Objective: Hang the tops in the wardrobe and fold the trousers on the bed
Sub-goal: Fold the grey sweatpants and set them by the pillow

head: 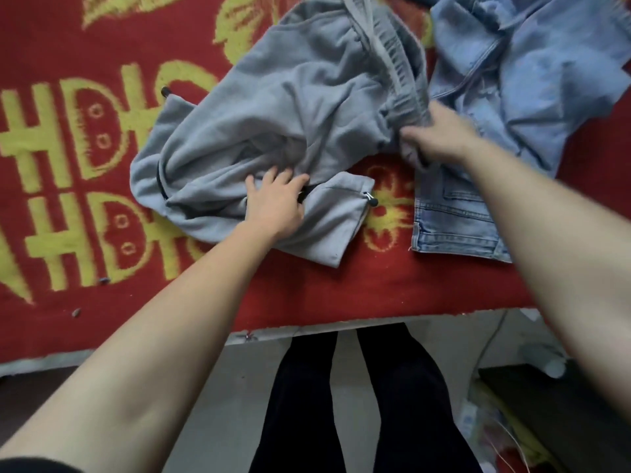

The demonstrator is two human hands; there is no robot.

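Head camera, looking down: a red bed cover [85,165] of coarse, looped weave carries large yellow woven motifs and block shapes, and its pale edge runs across the lower part of the frame. On it lie the grey trousers [290,107], a soft, matte, fleece-like jersey, rumpled into broad folds with the legs doubled over toward the near side. Their waistband [396,59] is a gathered, ribbed elastic strip, darker grey and puckered. A small black cord toggle [372,200] sticks out at the near leg cuff, and a second toggle [165,91] shows at the far left edge of the cloth. Just right of them, touching at the waistband, sits a pair of light blue jeans [532,73], stiff washed denim with stitched seams and a raw hem, loosely heaped.

The left hand [275,203] lies flat on the near leg of the grey trousers, fingers straight and slightly spread, pressing the fabric down without gripping it. The right hand [440,134], somewhat blurred, has its thumb and fingers closed round the bunched near end of the waistband, where the grey cloth meets the denim.

Below the bed edge, two legs in black trousers [403,404] stand on a pale grey floor [218,404].
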